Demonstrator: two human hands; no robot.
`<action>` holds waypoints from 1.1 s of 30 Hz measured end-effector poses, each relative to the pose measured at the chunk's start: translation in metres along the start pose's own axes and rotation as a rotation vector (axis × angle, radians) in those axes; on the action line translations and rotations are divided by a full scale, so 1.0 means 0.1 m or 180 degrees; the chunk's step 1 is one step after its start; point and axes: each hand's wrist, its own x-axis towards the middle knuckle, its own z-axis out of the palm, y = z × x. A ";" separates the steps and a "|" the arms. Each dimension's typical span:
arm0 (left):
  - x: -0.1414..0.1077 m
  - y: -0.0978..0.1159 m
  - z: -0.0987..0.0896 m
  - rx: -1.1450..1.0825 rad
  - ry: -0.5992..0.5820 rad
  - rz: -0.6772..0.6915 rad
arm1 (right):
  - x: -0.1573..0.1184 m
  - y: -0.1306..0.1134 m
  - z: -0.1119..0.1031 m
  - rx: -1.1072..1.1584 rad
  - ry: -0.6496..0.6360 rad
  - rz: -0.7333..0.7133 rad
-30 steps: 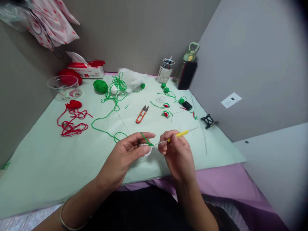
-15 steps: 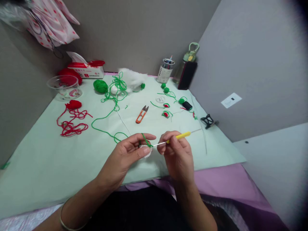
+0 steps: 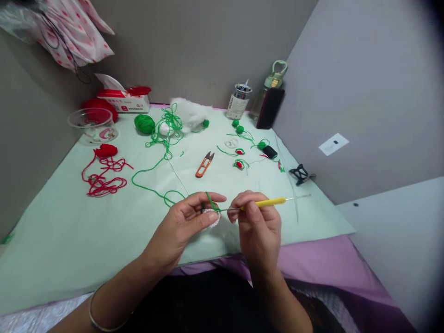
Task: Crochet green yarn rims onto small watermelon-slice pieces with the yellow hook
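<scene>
From where I stand, both hands meet at the lower centre of the frame, above the pale green tablecloth (image 3: 121, 240). The left hand (image 3: 180, 222) is half curled, its thumb pressed down on a small white crocheted piece (image 3: 212, 221), the index finger stretched out above it and the other fingers bent in behind. A strand of green yarn (image 3: 208, 199) runs from that index finger down to the edge of the piece. The right hand (image 3: 258, 222), just right of centre, is closed around the yellow-handled crochet hook (image 3: 268, 202), fingers gathered near the front of the grip, and the thin metal shaft reaches left to the green stitch at the edge. Whether its tip sits inside a loop is too small to tell. To my eye, green is being worked onto the white edge, and doing it neatly asks for even tension: index finger raised so the strand lies taut, thumb pinching close beside the stitch, and the hook turned a little so that its throat does not snag or split the yarn. The loose green tangle (image 3: 171, 118) at the upper left of centre could tug on the strand, so some slack should be freed first. The orange snips (image 3: 204, 165), in mid-frame above the hands, lie well clear of the work.
</scene>
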 end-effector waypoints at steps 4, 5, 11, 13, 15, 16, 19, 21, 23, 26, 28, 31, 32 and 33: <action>0.00 0.01 0.00 -0.0046 0.0028 0.0012 | 0.01 0.00 -0.02 -0.0092 0.0011 -0.0094; 0.00 0.02 0.00 -0.0061 0.0035 0.0017 | 0.02 0.00 -0.03 -0.0111 0.0011 -0.0111; 0.00 0.02 0.01 -0.0050 0.0062 0.0035 | 0.02 0.00 -0.05 -0.0432 -0.0001 -0.0378; 0.00 0.02 0.01 -0.0043 0.0082 0.0052 | -0.03 -0.01 -0.05 -0.0793 0.0018 -0.0759; 0.00 0.03 0.02 -0.0045 0.0113 0.0069 | -0.07 -0.02 -0.05 -0.1303 -0.0078 -0.1277; 0.00 0.03 0.02 -0.0042 0.0125 0.0073 | -0.09 -0.03 -0.05 -0.1550 -0.0191 -0.1477; 0.00 0.04 0.03 -0.0022 0.0134 0.0082 | -0.10 -0.04 -0.04 -0.1753 -0.0373 -0.1498; 0.00 0.04 0.03 0.0002 0.0141 0.0092 | -0.08 -0.03 -0.02 -0.1403 -0.0207 -0.1212; 0.00 0.04 0.02 0.0032 0.0161 0.0111 | -0.06 -0.01 -0.01 -0.1053 -0.0035 -0.0976; 0.01 0.03 0.01 0.0061 0.0165 0.0126 | -0.05 0.01 0.00 -0.0889 0.0062 -0.0891; 0.01 0.02 0.01 0.0059 0.0154 0.0148 | -0.05 0.01 0.00 -0.0860 0.0150 -0.0919; 0.01 0.03 0.01 0.0045 0.0142 0.0190 | 0.00 -0.03 -0.02 -0.0636 0.0240 -0.0615; 0.01 0.03 0.01 0.0052 0.0141 0.0192 | 0.02 -0.05 -0.02 -0.0492 0.0229 -0.0389; 0.01 0.03 0.01 0.0063 0.0147 0.0187 | 0.05 -0.06 -0.02 -0.0339 0.0197 -0.0143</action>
